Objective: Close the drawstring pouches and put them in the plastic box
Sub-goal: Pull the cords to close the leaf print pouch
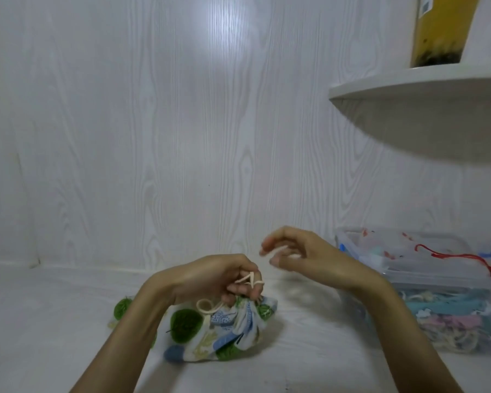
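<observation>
We see the plastic box (pixel 425 282) parked at right, near for drop-off, already holding pouches. The patterned pouch (pixel 224 330) lies on the white surface, neck gathered. Left hand (pixel 219 279) pinches its cream drawstring (pixel 248 279) looped over fingers; right hand (pixel 301 253) hovers loosely curled, holding nothing.

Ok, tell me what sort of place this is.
Probably a room in a home, used for a small craft or packing job. White wood-grain wall panels back a white surface, a curved corner shelf holds a yellow package, and a clear plastic box holds finished pouches.
</observation>
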The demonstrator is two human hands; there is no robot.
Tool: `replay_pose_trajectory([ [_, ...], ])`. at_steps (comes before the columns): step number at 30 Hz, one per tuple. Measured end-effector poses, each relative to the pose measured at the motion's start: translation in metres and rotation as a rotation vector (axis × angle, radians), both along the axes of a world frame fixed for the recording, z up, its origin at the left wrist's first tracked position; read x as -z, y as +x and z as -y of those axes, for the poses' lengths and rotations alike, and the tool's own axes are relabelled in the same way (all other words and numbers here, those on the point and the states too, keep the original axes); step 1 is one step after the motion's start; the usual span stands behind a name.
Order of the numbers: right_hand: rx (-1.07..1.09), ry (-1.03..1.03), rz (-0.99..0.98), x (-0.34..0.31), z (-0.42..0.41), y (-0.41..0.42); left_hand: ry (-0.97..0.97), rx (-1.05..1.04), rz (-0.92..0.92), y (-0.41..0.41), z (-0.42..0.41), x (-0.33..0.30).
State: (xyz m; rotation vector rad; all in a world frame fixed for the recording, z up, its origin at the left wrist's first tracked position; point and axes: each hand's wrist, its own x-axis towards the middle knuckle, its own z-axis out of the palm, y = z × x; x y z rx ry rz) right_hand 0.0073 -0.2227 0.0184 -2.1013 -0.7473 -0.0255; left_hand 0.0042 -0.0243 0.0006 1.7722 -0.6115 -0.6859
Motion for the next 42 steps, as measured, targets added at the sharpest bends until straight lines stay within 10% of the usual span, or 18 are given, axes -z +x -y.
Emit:
replay_pose_trajectory([
  [19, 0.071, -0.077, 0.348, 0.01, -0.015, -0.004, -0.03, -0.3, 0.112, 0.0, -0.004, -0.008],
  [28, 0.13, 0.458, 0.1, 0.013, -0.029, 0.001, -0.194, -0.561, 0.186, 0.005, 0.0, -0.006],
  [33, 0.248, 0.21, 0.219, -0.003, 0.0, -0.002, -0.244, -0.534, 0.179, 0.005, -0.014, -0.002],
  [38, 0.144, -0.57, -0.081, -0.018, 0.036, -0.019, -0.249, -0.501, 0.104, 0.003, -0.022, -0.004],
  [42, 0.177, -0.398, 0.018, -0.005, 0.008, -0.01, -0.194, -0.46, 0.106, 0.001, -0.015, -0.004],
])
